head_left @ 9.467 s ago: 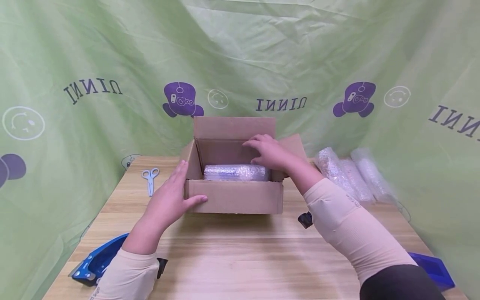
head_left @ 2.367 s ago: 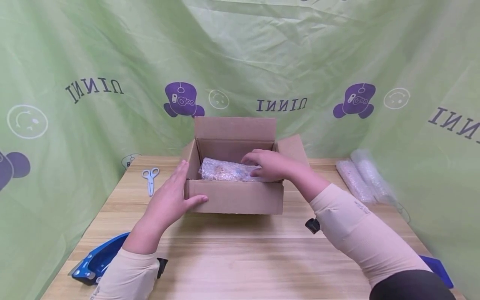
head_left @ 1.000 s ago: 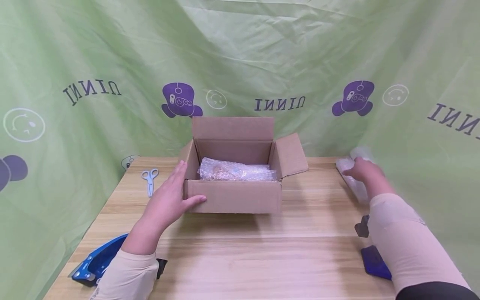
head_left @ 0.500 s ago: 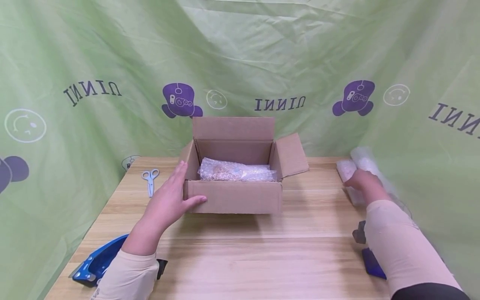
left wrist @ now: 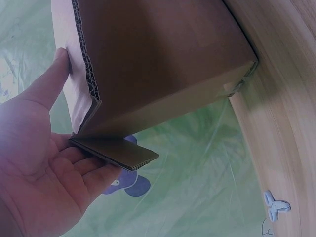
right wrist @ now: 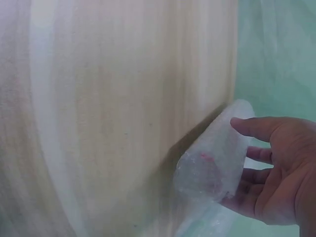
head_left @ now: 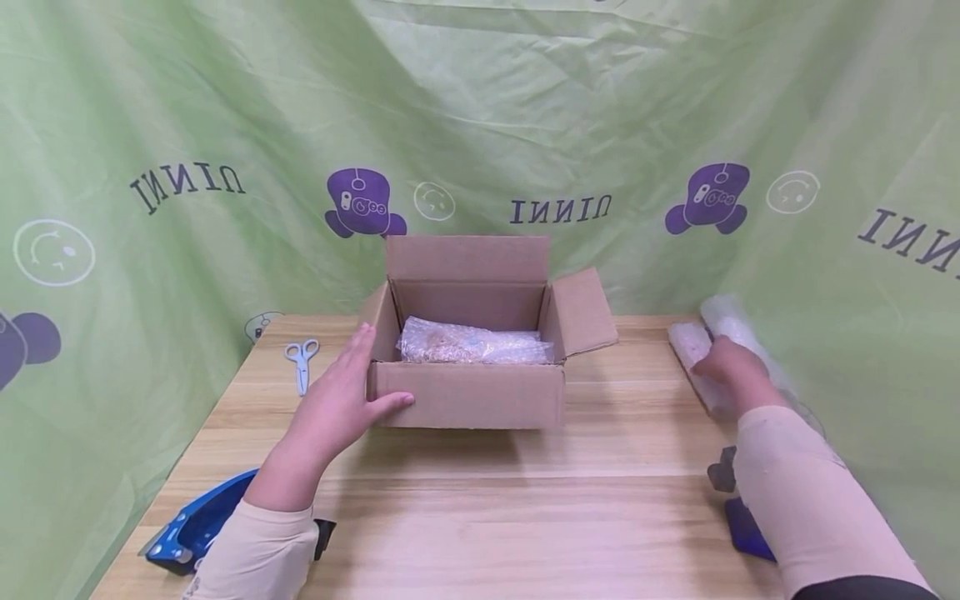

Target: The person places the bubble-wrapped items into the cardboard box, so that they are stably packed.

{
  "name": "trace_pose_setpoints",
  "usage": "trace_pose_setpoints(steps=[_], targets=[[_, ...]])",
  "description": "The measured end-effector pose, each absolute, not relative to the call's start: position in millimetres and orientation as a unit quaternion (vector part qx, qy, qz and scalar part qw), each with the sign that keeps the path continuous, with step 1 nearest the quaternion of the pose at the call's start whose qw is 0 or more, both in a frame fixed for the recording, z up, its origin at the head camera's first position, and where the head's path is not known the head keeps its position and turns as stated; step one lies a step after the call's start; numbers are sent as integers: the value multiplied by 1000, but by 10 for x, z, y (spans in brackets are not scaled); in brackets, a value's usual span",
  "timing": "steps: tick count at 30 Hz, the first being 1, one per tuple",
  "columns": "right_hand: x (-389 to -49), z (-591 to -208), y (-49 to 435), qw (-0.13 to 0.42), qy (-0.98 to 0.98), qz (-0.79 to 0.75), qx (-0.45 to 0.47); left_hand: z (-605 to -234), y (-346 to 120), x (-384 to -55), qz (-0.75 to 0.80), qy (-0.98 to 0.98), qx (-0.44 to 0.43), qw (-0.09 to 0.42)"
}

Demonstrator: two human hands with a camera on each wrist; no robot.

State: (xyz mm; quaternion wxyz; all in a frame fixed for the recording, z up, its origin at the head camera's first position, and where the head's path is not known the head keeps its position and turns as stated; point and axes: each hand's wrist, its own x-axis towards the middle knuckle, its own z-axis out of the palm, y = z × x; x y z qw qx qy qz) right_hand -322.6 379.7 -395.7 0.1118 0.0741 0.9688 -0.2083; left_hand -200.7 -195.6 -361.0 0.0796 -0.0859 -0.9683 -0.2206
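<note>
An open cardboard box [head_left: 467,396] stands mid-table, with a bubble-wrapped bundle [head_left: 472,342] lying inside. My left hand [head_left: 335,406] rests against its front left corner, thumb on the front flap [left wrist: 74,91] and fairly straight fingers along the side flap [left wrist: 116,153]. At the right back of the table, my right hand [head_left: 733,372] grips a bubble-wrapped roll [right wrist: 212,158] between thumb and fingers. Pinkish-red marks show through its wrapping; what is inside cannot be made out. Just beyond it lies another bubble-wrapped roll [head_left: 727,317], partly hidden by my hand.
Light blue scissors [head_left: 302,365] lie left of the box. A blue tool with a metal edge [head_left: 187,529], perhaps a tape dispenser, is partly under my left forearm. A dark blue object [head_left: 746,531] sits beside my right forearm. Green printed cloth [head_left: 480,108] hangs around the table.
A bubble-wrapped bundle from the right group has been laid in the box. My right hand has since left the box and taken hold of another roll. The left hand stays put.
</note>
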Motion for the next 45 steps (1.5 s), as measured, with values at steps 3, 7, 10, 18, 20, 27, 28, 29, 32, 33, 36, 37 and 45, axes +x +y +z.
trace_pose_setpoints(steps=[3, 7, 10, 18, 20, 27, 28, 29, 32, 33, 36, 37, 45], targets=[[-3241, -3861, 3787, 89, 974, -204, 49, -3611, -1956, -2007, -221, -968, -86, 79], [-3278, -3637, 3691, 70, 972, -222, 23, -3611, -1960, -2008, -220, -968, -85, 81], [-3314, -3441, 3565, 54, 970, -237, 4, -3613, -1967, -2010, -221, -968, -86, 84], [-3346, -2929, 3121, -20, 972, -226, -61, -3617, -1977, -2023, -220, -968, -89, 87], [-3315, -2803, 2989, -27, 972, -222, -71, -3616, -1974, -2025, -221, -967, -89, 87], [-3174, -2467, 2483, -52, 963, -232, -130, -3602, -1961, -2019, -218, -968, -88, 88], [-3158, -2439, 2413, -57, 959, -237, -142, -3600, -1959, -2018, -216, -968, -88, 89], [-3143, -2414, 2342, -61, 956, -240, -156, -3598, -1958, -2017, -215, -968, -89, 90], [-3110, -2363, 2131, -73, 947, -247, -195, -3597, -1957, -2016, -213, -969, -89, 91], [-3105, -2352, 2059, -77, 944, -243, -208, -3599, -1957, -2017, -213, -969, -90, 91], [-3093, -2342, 1842, -83, 939, -224, -246, -3608, -1956, -2019, -215, -968, -91, 90], [-3084, -2345, 1766, -82, 938, -216, -257, -3611, -1958, -2019, -215, -968, -92, 90], [-3016, -2587, 1213, -34, 930, -158, -330, -3618, -1956, -2012, -218, -967, -95, 94]])
